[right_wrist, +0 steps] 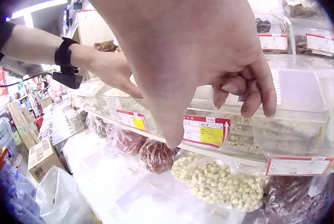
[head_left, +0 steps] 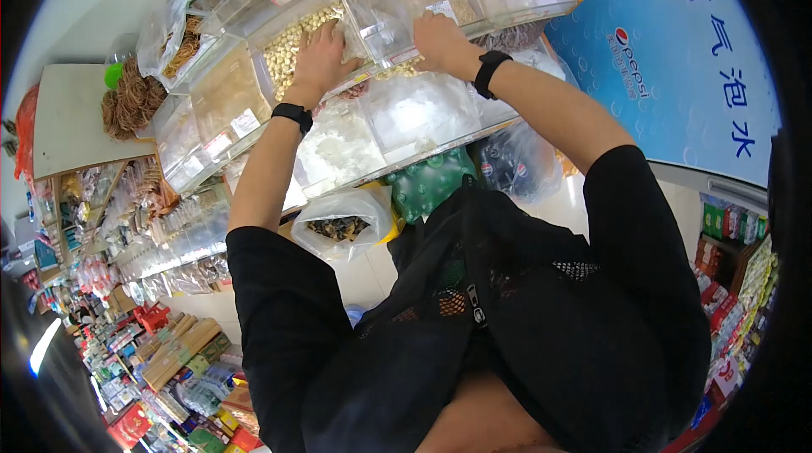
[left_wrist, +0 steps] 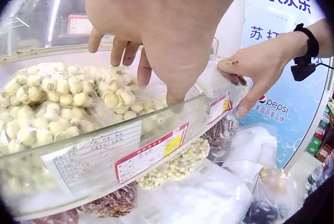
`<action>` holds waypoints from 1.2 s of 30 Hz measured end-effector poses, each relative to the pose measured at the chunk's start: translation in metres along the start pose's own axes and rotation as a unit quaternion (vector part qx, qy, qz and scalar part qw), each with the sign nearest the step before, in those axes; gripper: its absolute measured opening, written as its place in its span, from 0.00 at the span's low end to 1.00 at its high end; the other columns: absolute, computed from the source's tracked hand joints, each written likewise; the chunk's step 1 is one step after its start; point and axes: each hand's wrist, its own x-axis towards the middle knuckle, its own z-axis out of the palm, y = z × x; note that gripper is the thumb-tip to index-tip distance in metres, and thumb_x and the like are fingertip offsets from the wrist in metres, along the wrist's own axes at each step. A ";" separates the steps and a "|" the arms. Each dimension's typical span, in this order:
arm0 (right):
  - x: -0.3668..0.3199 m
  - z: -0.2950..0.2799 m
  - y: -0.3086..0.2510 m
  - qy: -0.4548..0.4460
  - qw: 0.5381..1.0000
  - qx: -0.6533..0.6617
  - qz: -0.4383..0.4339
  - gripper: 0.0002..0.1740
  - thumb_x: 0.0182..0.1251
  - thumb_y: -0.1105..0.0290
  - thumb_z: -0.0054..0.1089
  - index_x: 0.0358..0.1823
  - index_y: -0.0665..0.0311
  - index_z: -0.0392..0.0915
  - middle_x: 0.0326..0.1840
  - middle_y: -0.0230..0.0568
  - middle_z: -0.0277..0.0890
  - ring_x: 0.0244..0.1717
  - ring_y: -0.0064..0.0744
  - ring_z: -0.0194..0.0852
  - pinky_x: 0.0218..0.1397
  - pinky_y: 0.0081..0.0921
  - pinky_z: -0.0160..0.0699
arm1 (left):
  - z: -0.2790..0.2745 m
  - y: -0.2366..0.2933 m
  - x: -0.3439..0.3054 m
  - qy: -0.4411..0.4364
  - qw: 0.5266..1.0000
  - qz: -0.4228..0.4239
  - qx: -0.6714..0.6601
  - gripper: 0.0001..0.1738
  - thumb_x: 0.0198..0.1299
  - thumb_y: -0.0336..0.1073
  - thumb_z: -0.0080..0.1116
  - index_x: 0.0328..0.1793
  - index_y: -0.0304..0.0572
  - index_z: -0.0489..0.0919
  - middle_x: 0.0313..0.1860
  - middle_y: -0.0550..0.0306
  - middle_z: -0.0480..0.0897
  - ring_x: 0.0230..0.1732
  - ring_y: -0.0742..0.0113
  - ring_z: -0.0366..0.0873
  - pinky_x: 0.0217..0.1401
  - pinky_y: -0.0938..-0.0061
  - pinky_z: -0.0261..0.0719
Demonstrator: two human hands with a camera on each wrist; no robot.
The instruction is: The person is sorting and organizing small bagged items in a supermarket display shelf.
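Note:
Bagged pale lotus seeds [left_wrist: 62, 91] fill a clear-fronted bin [head_left: 272, 40] on the display rack. My left hand [head_left: 320, 64] reaches down into this bin; its fingers point at the bags, with the fingertips right at them in the left wrist view. Its thumb is close to the front panel [left_wrist: 151, 153]. At the neighbouring bin, my right hand [head_left: 443, 45] holds the front wall, curled fingers behind the rim and thumb in front. Beside those fingers, in the right wrist view, is a clear lid [right_wrist: 300, 93] above pale packed goods [right_wrist: 242, 135].
Below the bins lie more bagged lotus seeds [right_wrist: 224, 182] and dark red dried goods [right_wrist: 156, 156]. A white bag of dark dried pieces [head_left: 326, 237] stands by the person's legs, near green bottles [head_left: 431, 186]. A blue Pepsi cooler [head_left: 677, 55] stands at the right.

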 end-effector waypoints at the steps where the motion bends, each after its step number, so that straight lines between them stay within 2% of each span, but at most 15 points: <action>1: 0.000 -0.001 0.000 0.000 1.000 -0.004 -0.004 0.40 0.45 0.44 0.78 0.45 0.73 0.76 0.44 0.55 0.75 0.43 0.49 0.81 0.44 0.36 0.84 | 0.000 0.001 0.000 0.017 1.000 0.015 0.000 0.32 0.57 0.56 0.65 0.58 0.38 0.75 0.70 0.48 0.69 0.71 0.53 0.67 0.77 0.48 0.58; 2: 0.000 -0.001 0.000 -0.002 1.000 -0.003 -0.003 0.40 0.44 0.44 0.78 0.45 0.73 0.75 0.44 0.55 0.75 0.43 0.48 0.81 0.44 0.36 0.84 | -0.001 0.002 0.000 0.023 0.999 0.023 -0.001 0.31 0.57 0.52 0.66 0.60 0.39 0.73 0.70 0.50 0.70 0.71 0.54 0.67 0.75 0.50 0.60; 7: -0.001 -0.002 -0.003 -0.008 1.000 -0.025 -0.005 0.40 0.44 0.42 0.78 0.45 0.73 0.75 0.43 0.53 0.75 0.42 0.45 0.81 0.43 0.33 0.84 | 0.000 0.000 -0.001 0.024 0.999 0.041 -0.018 0.28 0.57 0.50 0.66 0.57 0.40 0.74 0.68 0.51 0.71 0.70 0.56 0.68 0.70 0.52 0.64; 13: 0.001 -0.004 -0.002 -0.017 0.999 -0.035 -0.009 0.41 0.45 0.41 0.77 0.44 0.73 0.75 0.43 0.51 0.74 0.42 0.43 0.80 0.42 0.32 0.83 | 0.000 -0.021 0.009 0.068 0.988 0.039 -0.136 0.31 0.57 0.43 0.63 0.64 0.36 0.69 0.68 0.44 0.71 0.69 0.47 0.69 0.72 0.53 0.65; 15: 0.000 -0.003 -0.003 -0.008 0.999 -0.042 -0.009 0.41 0.45 0.41 0.77 0.44 0.72 0.75 0.42 0.50 0.74 0.42 0.43 0.80 0.41 0.32 0.83 | -0.004 -0.029 0.019 -0.037 0.973 -0.041 -0.222 0.35 0.56 0.43 0.61 0.67 0.34 0.66 0.66 0.39 0.73 0.69 0.43 0.69 0.72 0.54 0.66; 16: 0.000 -0.003 -0.003 -0.007 0.999 -0.042 -0.009 0.41 0.45 0.41 0.77 0.44 0.72 0.75 0.42 0.50 0.74 0.42 0.43 0.80 0.41 0.32 0.83 | -0.006 -0.030 0.022 -0.036 0.973 -0.042 -0.222 0.35 0.56 0.43 0.61 0.67 0.34 0.66 0.66 0.39 0.73 0.69 0.43 0.69 0.72 0.54 0.66; 18: 0.000 -0.003 -0.003 -0.009 0.999 -0.036 -0.002 0.40 0.45 0.41 0.77 0.44 0.72 0.76 0.42 0.49 0.74 0.42 0.43 0.80 0.41 0.32 0.83 | -0.009 -0.029 0.027 -0.115 0.964 -0.065 -0.232 0.37 0.56 0.45 0.61 0.68 0.34 0.65 0.66 0.37 0.74 0.69 0.42 0.69 0.72 0.56 0.66; 22: 0.001 -0.005 -0.003 -0.028 0.999 -0.035 -0.001 0.41 0.45 0.40 0.77 0.43 0.73 0.76 0.42 0.49 0.74 0.42 0.43 0.80 0.41 0.32 0.83 | -0.013 -0.018 0.028 -0.081 0.979 -0.048 -0.181 0.39 0.56 0.46 0.60 0.71 0.35 0.63 0.65 0.38 0.75 0.69 0.44 0.70 0.73 0.49 0.63; 25: 0.002 -0.005 -0.005 -0.028 0.999 -0.038 0.005 0.41 0.45 0.41 0.77 0.44 0.73 0.75 0.42 0.49 0.74 0.42 0.42 0.80 0.40 0.31 0.84 | -0.027 -0.004 0.026 -0.131 0.978 -0.088 -0.133 0.41 0.56 0.50 0.62 0.70 0.33 0.64 0.68 0.39 0.73 0.71 0.46 0.68 0.73 0.44 0.61; 27: 0.001 -0.005 -0.006 -0.030 0.998 -0.046 0.010 0.41 0.45 0.41 0.77 0.44 0.73 0.76 0.42 0.49 0.74 0.42 0.42 0.80 0.40 0.31 0.84 | -0.007 -0.001 0.020 -0.009 0.998 -0.061 -0.023 0.42 0.55 0.54 0.64 0.68 0.32 0.65 0.70 0.40 0.71 0.73 0.48 0.65 0.73 0.40 0.60; 28: 0.001 -0.006 -0.006 -0.030 0.998 -0.047 0.011 0.41 0.45 0.41 0.77 0.44 0.73 0.76 0.42 0.49 0.74 0.42 0.42 0.80 0.40 0.31 0.84 | -0.004 -0.001 0.019 -0.009 0.998 -0.061 -0.023 0.42 0.55 0.54 0.64 0.68 0.32 0.65 0.70 0.40 0.71 0.73 0.48 0.65 0.73 0.40 0.60; 31: 0.001 -0.009 -0.008 -0.037 0.998 -0.054 0.010 0.41 0.45 0.41 0.77 0.44 0.73 0.76 0.43 0.50 0.74 0.42 0.42 0.80 0.41 0.30 0.84 | 0.005 -0.002 0.017 0.029 0.998 -0.042 0.026 0.38 0.58 0.53 0.62 0.65 0.30 0.67 0.72 0.41 0.68 0.75 0.50 0.62 0.73 0.39 0.60; 33: 0.000 -0.009 -0.008 -0.038 0.997 -0.059 0.013 0.41 0.45 0.41 0.77 0.45 0.74 0.76 0.43 0.50 0.74 0.42 0.42 0.80 0.42 0.30 0.83 | 0.009 -0.006 0.016 0.071 0.997 -0.032 0.027 0.28 0.62 0.48 0.59 0.59 0.33 0.73 0.68 0.41 0.73 0.72 0.51 0.67 0.71 0.45 0.66; 34: 0.000 -0.008 -0.007 -0.037 0.997 -0.059 0.014 0.41 0.45 0.41 0.77 0.45 0.74 0.76 0.43 0.50 0.74 0.42 0.42 0.80 0.42 0.30 0.83 | 0.003 -0.006 0.016 0.072 0.997 -0.031 0.028 0.28 0.62 0.48 0.59 0.59 0.33 0.73 0.68 0.41 0.73 0.72 0.51 0.67 0.71 0.45 0.66; 36: 0.000 -0.006 -0.007 -0.030 0.998 -0.060 0.009 0.41 0.45 0.41 0.77 0.45 0.74 0.76 0.43 0.50 0.74 0.42 0.42 0.80 0.42 0.31 0.84 | -0.010 -0.010 0.015 0.022 0.987 -0.133 -0.084 0.21 0.65 0.46 0.56 0.51 0.34 0.78 0.53 0.41 0.82 0.59 0.47 0.79 0.61 0.54 0.76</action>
